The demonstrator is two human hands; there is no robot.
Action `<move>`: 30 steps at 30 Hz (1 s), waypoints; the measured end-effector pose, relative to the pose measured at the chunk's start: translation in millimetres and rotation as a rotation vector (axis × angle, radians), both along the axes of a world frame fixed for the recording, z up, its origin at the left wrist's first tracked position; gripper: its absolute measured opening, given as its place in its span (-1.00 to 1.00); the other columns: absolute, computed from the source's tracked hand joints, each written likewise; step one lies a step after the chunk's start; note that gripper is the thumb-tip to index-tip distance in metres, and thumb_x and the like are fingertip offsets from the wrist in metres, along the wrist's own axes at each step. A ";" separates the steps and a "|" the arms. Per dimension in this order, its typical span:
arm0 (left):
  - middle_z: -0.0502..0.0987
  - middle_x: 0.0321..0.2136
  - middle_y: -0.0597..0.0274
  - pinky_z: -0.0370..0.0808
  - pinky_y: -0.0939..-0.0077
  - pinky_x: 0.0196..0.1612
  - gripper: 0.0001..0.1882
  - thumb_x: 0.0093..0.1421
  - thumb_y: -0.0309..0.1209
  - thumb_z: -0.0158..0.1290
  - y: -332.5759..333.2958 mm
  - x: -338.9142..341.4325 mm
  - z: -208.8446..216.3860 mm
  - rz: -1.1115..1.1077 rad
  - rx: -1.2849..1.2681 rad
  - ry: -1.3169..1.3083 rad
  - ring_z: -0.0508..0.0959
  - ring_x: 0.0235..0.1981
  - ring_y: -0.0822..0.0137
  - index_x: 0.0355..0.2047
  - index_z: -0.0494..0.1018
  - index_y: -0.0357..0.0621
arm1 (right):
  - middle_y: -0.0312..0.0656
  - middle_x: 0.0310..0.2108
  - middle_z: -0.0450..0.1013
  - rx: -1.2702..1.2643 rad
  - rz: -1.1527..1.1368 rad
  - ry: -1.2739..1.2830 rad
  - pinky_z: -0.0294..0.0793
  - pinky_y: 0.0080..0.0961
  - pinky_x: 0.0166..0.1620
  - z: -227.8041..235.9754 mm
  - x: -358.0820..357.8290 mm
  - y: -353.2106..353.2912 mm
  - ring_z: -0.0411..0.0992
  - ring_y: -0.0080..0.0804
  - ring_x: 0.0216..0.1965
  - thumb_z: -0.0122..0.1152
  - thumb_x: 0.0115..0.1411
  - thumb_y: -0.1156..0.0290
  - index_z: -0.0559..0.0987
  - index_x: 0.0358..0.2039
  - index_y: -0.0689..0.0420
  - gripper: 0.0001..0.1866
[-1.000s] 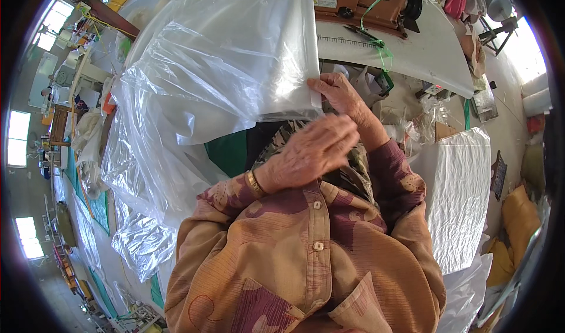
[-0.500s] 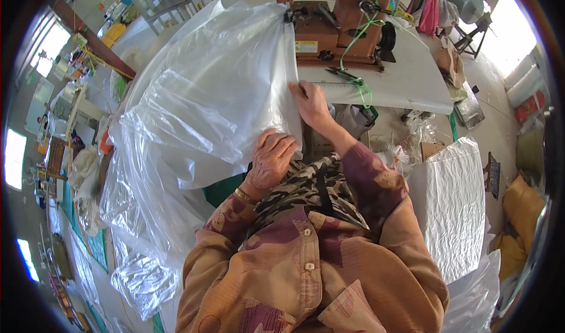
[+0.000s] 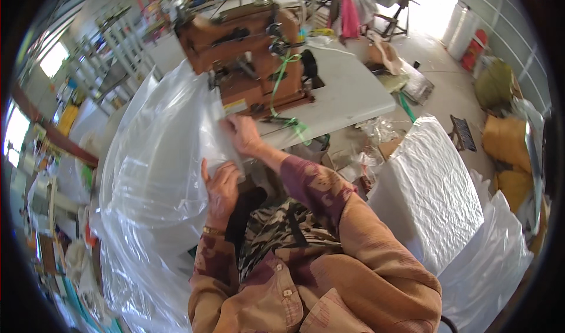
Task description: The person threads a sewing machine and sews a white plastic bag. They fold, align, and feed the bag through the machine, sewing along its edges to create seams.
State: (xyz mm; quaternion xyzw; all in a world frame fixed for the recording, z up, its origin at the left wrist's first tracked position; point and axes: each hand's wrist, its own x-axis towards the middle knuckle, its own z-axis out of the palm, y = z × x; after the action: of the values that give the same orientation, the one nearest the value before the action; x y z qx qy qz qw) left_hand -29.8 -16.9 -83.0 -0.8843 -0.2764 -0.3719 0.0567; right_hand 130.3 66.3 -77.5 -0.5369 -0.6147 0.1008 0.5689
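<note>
A large sheet of clear plastic film (image 3: 156, 150) spreads over the left of the table and hangs down beside my lap. Its right edge runs up to the needle area of a brown sewing machine (image 3: 250, 68). My right hand (image 3: 242, 134) pinches that edge just in front of the machine, its fingers bent together. Closer to my body, my left hand (image 3: 221, 191) grips the same edge with curled fingers, one finger or the thumb standing apart on the film. The fingertips of both hands are partly hidden.
On the pale tabletop (image 3: 347, 88), green string (image 3: 284, 77) hangs from the machine beside a small dark tool (image 3: 276, 120). A stack of white sheets (image 3: 432, 191) stands at my right. Farther right lie yellow-brown bundles (image 3: 506, 144). Crumpled clear plastic (image 3: 379, 131) lies below the table edge.
My view has turned to the right, so machine and hands appear farther left. Both hands stay on the film's edge; a finger or the thumb of my left hand now stands apart.
</note>
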 end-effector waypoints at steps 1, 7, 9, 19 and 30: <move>0.54 -0.30 0.29 -0.01 -0.16 0.33 -0.90 0.04 -0.59 0.06 8.7 0.4 3.2 0.007 0.023 0.014 0.56 -0.11 0.32 -0.41 0.52 -0.17 | 0.16 -0.54 0.44 0.009 -0.003 0.003 0.38 -0.04 -0.36 -2.0 -0.3 4.2 0.44 0.20 -0.42 0.11 0.19 0.25 0.51 -0.57 0.25 -0.67; 0.54 -0.30 0.31 0.00 -0.15 0.34 -0.88 0.06 -0.58 0.04 51.8 5.1 17.6 0.086 0.119 0.019 0.55 -0.09 0.31 -0.38 0.51 -0.16 | 0.18 -0.53 0.40 0.004 0.013 0.040 0.36 -0.12 -0.38 -4.4 4.0 14.7 0.40 0.22 -0.41 0.14 0.20 0.23 0.50 -0.52 0.26 -0.67; 0.54 -0.29 0.30 0.01 -0.13 0.33 -0.89 0.06 -0.57 0.04 65.3 12.1 17.3 0.083 0.145 0.000 0.55 -0.10 0.31 -0.38 0.52 -0.15 | 0.16 -0.57 0.38 0.031 0.039 0.041 0.34 -0.17 -0.41 -10.9 -1.9 16.4 0.35 0.14 -0.52 0.16 0.20 0.22 0.50 -0.52 0.25 -0.67; 0.52 -0.34 0.37 0.02 -0.04 0.33 -0.90 0.05 -0.53 0.04 114.4 37.0 36.6 0.138 0.237 -0.111 0.52 -0.19 0.38 -0.41 0.53 -0.12 | -0.16 -0.59 0.49 -0.216 0.194 0.596 0.41 -0.45 -0.46 -5.7 2.9 20.6 0.42 -0.54 -0.55 0.17 0.23 0.35 0.59 -0.41 0.34 -0.74; 0.48 -0.35 0.28 0.13 0.03 0.28 -0.94 0.00 -0.54 0.04 134.7 42.2 54.4 0.178 0.275 -0.094 0.51 -0.19 0.31 -0.48 0.51 -0.17 | -0.19 0.15 0.28 0.299 -0.205 -0.589 0.00 0.02 0.23 37.2 16.8 5.8 0.14 -0.17 0.25 0.20 -0.08 0.56 0.33 0.12 0.13 -0.34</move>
State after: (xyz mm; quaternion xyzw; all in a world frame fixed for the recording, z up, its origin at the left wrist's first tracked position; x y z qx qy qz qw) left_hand 12.4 117.8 -28.6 -0.8218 -0.3026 -0.4409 0.1969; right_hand 147.1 72.1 -40.4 -0.5127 -0.7033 -0.2072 0.4467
